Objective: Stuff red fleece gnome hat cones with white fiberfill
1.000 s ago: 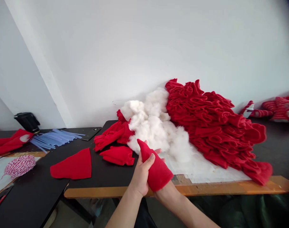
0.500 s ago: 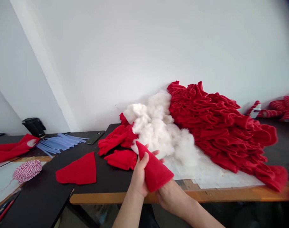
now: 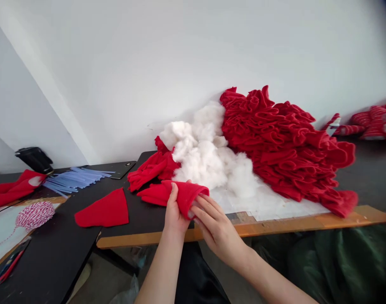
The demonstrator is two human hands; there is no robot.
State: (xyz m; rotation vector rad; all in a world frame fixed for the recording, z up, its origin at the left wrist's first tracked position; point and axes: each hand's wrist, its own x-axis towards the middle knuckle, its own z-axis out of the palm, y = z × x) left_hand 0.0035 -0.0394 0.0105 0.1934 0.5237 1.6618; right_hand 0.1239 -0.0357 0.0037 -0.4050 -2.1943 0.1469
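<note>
My left hand (image 3: 175, 217) is wrapped round a red fleece cone (image 3: 190, 195), its thumb lying along the near side. The cone's wide mouth faces right, towards my right hand (image 3: 220, 234). That hand's fingers are stretched out, their tips just inside the mouth and partly hidden by the cloth. Behind the cone lie several folded red pieces (image 3: 155, 166). White fluffy stuffing (image 3: 205, 162) is heaped beyond my hands, with a large pile of red fleece pieces (image 3: 284, 152) to its right. A flat red cone piece (image 3: 106, 210) lies on the table left of my hands.
Further left are pale blue strips (image 3: 75, 179), a ball of red-and-white twine (image 3: 34, 215), a black cup (image 3: 34, 159) and a dark phone (image 3: 123, 169). Red striped stuffed pieces (image 3: 373, 122) and a small bottle (image 3: 333, 126) sit at far right. The table's wooden edge (image 3: 132, 240) runs in front.
My right hand has drawn most of the way out of the cone. The cone's mouth has swung from facing down towards me to facing right. The view has tipped slightly downward.
</note>
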